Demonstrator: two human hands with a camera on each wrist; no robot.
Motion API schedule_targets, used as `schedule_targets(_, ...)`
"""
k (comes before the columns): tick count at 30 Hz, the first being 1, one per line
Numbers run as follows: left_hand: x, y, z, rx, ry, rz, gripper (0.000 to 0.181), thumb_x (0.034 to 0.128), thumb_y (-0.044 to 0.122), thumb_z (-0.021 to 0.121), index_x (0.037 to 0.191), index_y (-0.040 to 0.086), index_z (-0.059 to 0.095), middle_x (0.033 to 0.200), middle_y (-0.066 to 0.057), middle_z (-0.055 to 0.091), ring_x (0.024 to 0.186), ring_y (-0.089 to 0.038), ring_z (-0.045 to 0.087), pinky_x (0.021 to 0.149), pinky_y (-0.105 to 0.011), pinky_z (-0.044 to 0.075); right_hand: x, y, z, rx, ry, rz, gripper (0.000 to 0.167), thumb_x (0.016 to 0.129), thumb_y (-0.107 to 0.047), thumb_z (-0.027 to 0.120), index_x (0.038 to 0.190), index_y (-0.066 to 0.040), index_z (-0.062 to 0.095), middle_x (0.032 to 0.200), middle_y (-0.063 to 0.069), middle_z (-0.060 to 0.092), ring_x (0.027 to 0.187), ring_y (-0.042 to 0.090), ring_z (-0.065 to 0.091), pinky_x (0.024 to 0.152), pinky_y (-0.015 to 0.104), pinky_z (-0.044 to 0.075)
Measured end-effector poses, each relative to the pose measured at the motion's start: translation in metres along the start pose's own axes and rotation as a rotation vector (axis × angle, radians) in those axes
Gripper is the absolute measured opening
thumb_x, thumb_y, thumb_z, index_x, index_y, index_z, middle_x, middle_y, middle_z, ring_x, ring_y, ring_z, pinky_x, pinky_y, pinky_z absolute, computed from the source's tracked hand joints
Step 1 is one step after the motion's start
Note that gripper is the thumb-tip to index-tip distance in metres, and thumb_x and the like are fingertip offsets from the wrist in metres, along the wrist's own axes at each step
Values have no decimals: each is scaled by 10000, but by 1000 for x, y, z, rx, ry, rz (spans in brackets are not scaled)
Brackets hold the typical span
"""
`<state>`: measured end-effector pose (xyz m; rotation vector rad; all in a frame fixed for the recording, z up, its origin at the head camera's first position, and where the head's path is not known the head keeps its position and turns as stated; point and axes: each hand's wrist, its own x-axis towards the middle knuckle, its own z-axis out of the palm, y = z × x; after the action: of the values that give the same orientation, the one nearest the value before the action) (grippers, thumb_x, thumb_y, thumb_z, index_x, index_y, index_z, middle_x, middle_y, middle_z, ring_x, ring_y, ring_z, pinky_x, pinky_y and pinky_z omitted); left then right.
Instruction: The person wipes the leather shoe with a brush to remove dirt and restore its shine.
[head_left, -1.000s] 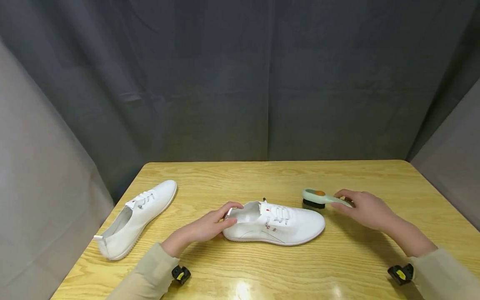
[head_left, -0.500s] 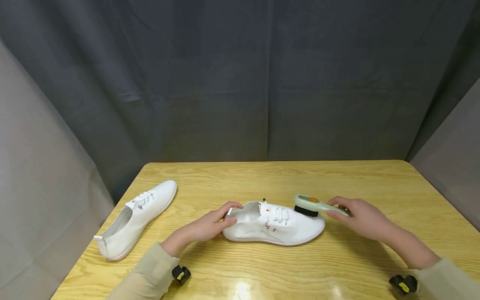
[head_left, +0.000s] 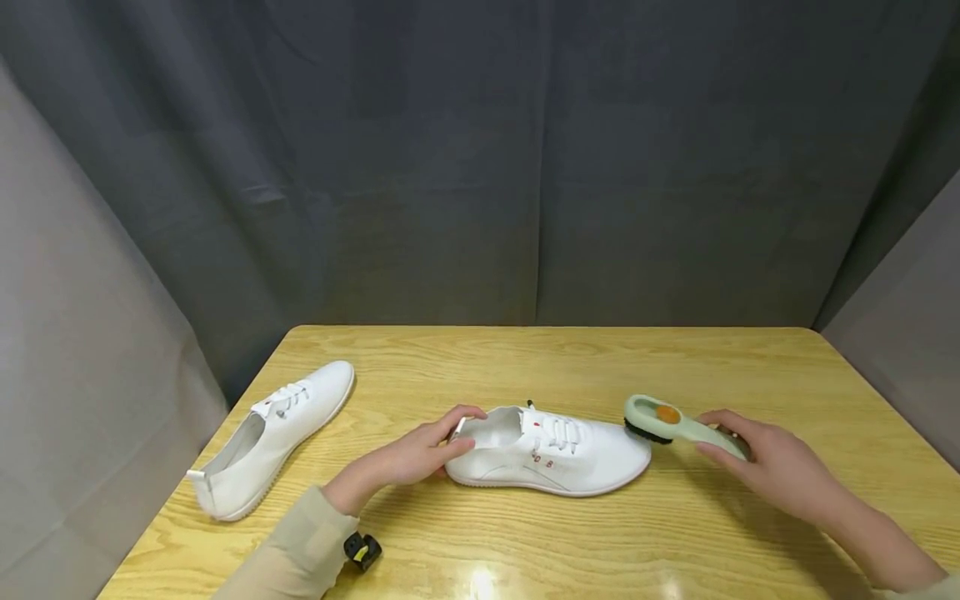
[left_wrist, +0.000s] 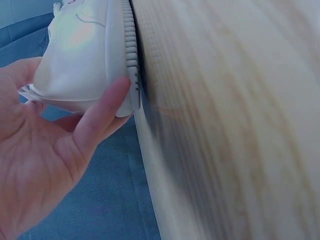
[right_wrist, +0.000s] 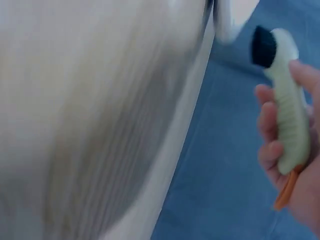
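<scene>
A white lace-up shoe (head_left: 592, 454) lies on the table with its toe to the right. My left hand (head_left: 408, 454) grips its heel, thumb at the collar; in the left wrist view the fingers (left_wrist: 102, 112) press the heel of the shoe (left_wrist: 80, 55) by the sole. My right hand (head_left: 780, 467) holds a pale green brush (head_left: 686, 427) with an orange button, its dark bristles facing down at the shoe's toe. Whether they touch cannot be told. In the right wrist view, fingers wrap the ribbed handle of the brush (right_wrist: 290, 115), which has an orange loop.
A second white shoe (head_left: 277, 437) lies at the table's left side, toe pointing away. The wooden table (head_left: 525, 550) ends at a dark curtain (head_left: 450, 167) behind, with light fabric (head_left: 90, 375) at the left and more at the right.
My right hand first brought the brush left onto the front of the shoe, then moved it right and nearer, to the toe tip. My left hand and both shoes have stayed in place.
</scene>
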<state>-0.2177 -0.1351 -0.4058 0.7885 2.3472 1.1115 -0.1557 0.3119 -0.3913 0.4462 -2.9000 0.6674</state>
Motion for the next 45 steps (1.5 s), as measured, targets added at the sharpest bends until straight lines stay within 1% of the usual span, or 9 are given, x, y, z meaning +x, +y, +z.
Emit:
schedule_targets(4,1,0,-1,4,2,4,384,1054,300,431,1433,288,365,1344,-179,479,918,-214,565,675,-363,519,-9,-23,11,75,99,-205,334,814,-223,797,1123,-217,669,981,-93,668,729,-4,523,587,252,435)
schedule_targets(7,2,0,-1,1,0,3,387,1054,315,428,1435,293,361,1366,-170,465,930,-214,565,678,-362,519,-13,-33,19,119,108,-330,394,753,-216,843,1105,-264,673,1010,-130,669,789,-5,576,610,225,460)
schedule_targets(13,2,0,-1,-13,-7,-6,388,1056,308,423,1438,297,358,1389,-171,440,950,-221,564,683,-364,522,-12,-35,29,85,84,-448,429,710,-272,868,1092,-284,673,1008,-157,666,823,8,612,622,198,472)
schedule_targets(17,2,1,0,-21,-14,-7,391,1059,284,419,1444,269,356,1390,-173,439,971,-222,559,693,-368,523,-7,-28,29,38,126,-429,457,671,-222,891,1076,-264,684,982,-144,676,799,1,608,603,205,471)
schedule_targets(24,1,2,0,-21,-24,-6,389,1061,260,417,1445,254,352,1355,-168,462,930,-214,564,695,-377,521,5,-14,15,-26,210,-197,392,741,-232,852,1093,-188,687,961,-32,696,711,12,542,561,269,438)
schedule_targets(27,1,2,0,-26,-28,-6,390,1061,259,416,1446,250,351,1367,-171,453,949,-219,564,694,-375,524,7,-11,10,-10,225,-146,379,758,-229,842,1099,-184,682,965,-14,694,697,21,518,562,270,417)
schedule_targets(33,1,1,0,-26,-29,-12,383,1061,261,418,1439,261,355,1350,-180,462,962,-226,561,694,-373,522,0,-22,14,108,152,-213,374,755,-187,842,1094,-207,686,1007,-71,684,790,12,565,626,245,461)
schedule_targets(39,2,0,-1,-34,-34,-11,384,1060,258,420,1438,259,355,1299,-165,484,922,-217,566,686,-371,524,-5,-35,22,84,68,-336,409,727,-207,858,1092,-254,679,1002,-119,675,818,5,596,620,251,485)
schedule_targets(45,3,-1,-2,-38,-34,-8,382,1059,260,422,1436,264,358,1305,-159,479,923,-217,565,683,-371,523,-8,-15,13,50,56,-245,369,762,-298,829,1097,-249,683,989,-116,670,764,-24,542,598,259,456)
